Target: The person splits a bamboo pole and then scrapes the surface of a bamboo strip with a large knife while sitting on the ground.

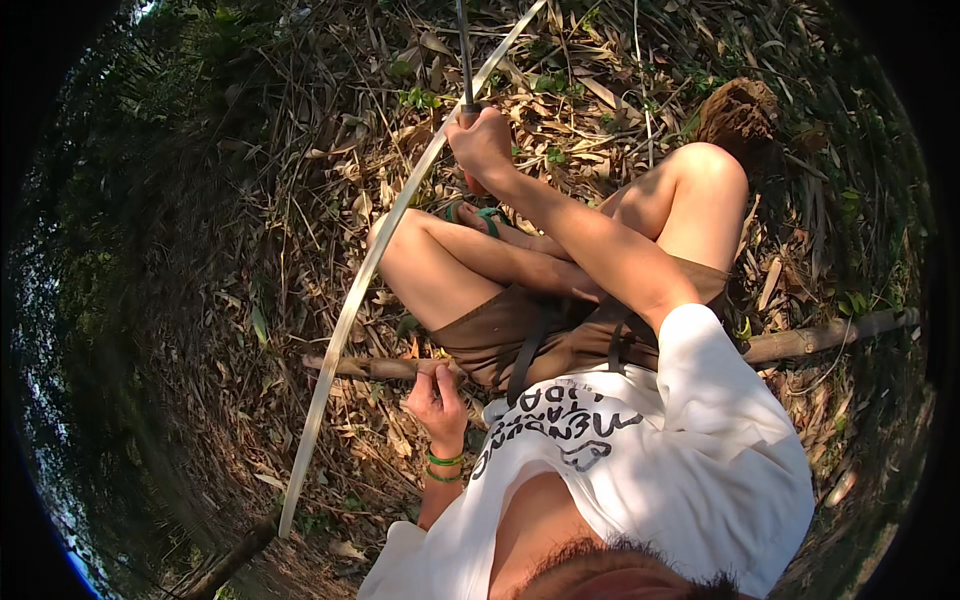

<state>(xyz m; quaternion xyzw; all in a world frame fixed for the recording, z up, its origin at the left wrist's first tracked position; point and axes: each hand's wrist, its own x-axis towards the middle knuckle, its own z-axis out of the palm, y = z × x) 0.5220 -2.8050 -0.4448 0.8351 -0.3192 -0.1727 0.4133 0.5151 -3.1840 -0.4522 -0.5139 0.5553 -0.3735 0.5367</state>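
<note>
My right hand (481, 146) is wrapped round the reddish-brown handle of a long-bladed knife (464, 55). Its narrow grey blade points away from me, toward the upper edge. A long pale strip (352, 297), looking like split bamboo, runs in a curve from the top past my right knuckles, over my left knee and down to the lower left. Whether my right hand touches the strip, I cannot tell. My left hand (438, 404) has its fingers curled in, beside the strip and near a brown pole (375, 367); anything between those fingers is hidden.
I sit with bent legs, the pole (830, 335) showing again at my right. A rough brown stump (738, 112) stands beyond my right knee. Dry leaves and twigs (300, 200) cover the ground. A dark branch (235, 560) lies at lower left, dense greenery (110, 200) at far left.
</note>
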